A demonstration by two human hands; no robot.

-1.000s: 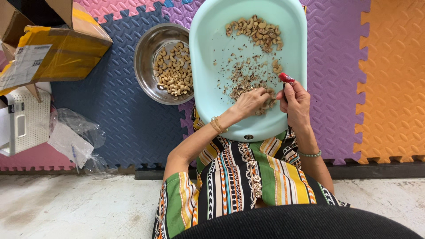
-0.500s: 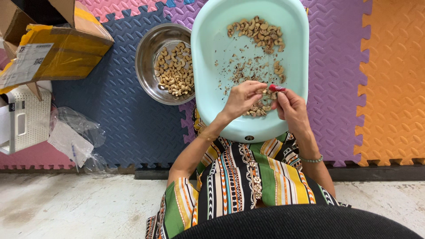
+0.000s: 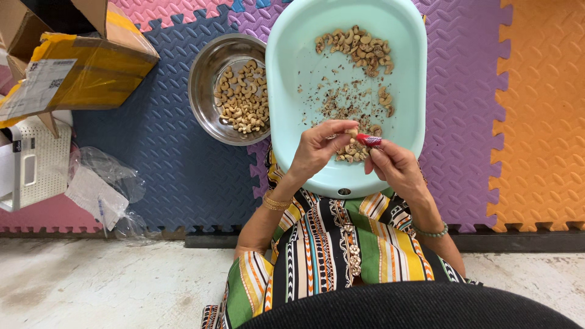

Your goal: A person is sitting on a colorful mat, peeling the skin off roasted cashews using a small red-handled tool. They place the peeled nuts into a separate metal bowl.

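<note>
Nearest the camera, the person is sitting with a striped garment point(image 3: 329, 244) across the lap, and both forearms are reaching forward over the near rim of a pale blue tub point(image 3: 292, 97) that is resting against the knees. The left hand point(image 3: 317, 149) is curling inward, its fingertips pinched closed on a single pale cashew point(image 3: 351, 131), while the right hand point(image 3: 396, 167) is gripping a small red-handled tool point(image 3: 368, 140) between thumb and forefinger, its tip touching the nut. Judging from this pose, the tool's tip is working very close to the left fingertips, so a slip off the curved nut could nick a finger; squeezing too hard could also break the kernel or flick it out of the tub onto the foam mats point(image 3: 536, 109). Both wrists are bending slightly down, hovering just above a small heap of nuts by the near rim. Farther in, husk crumbs point(image 3: 341, 103) are lying scattered over the tub floor, and another pile of cashews point(image 3: 356, 45) is sitting near the far wall. Just left of the tub, a steel bowl point(image 3: 207, 67) is holding cleaned kernels, and a yellow-taped cardboard box point(image 3: 73, 67) is standing well beyond it.
</note>
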